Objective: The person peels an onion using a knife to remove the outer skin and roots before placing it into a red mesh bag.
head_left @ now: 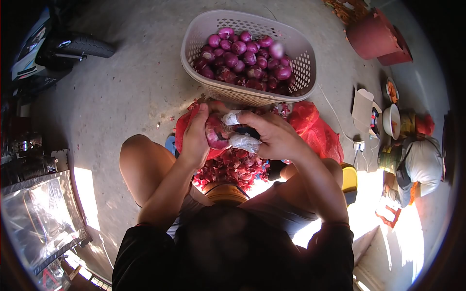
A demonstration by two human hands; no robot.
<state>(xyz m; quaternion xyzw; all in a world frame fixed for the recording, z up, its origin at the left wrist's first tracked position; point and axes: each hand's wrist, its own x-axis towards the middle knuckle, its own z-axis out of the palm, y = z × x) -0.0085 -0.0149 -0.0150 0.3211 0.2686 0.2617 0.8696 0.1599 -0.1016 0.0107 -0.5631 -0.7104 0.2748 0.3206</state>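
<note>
My left hand (195,138) is closed around a red onion (216,133), held over a heap of red onion skins (230,169). Opposite it, my right hand (272,133) is curled close to the onion, with white wrapping (232,118) on the thumb and clear-white wrapping (244,143) on a finger. Between that thumb and finger shows a dark object (248,131), too hidden to name. Just beyond my hands stands a grey plastic basket (252,101) full of purple-red onions (247,58).
Red mesh netting (315,131) lies right of the skins. To the right are a white bowl (391,121), an open cardboard box (362,107), a power socket (358,145) and a red bucket (371,36). A motorbike wheel (82,45) stands at far left.
</note>
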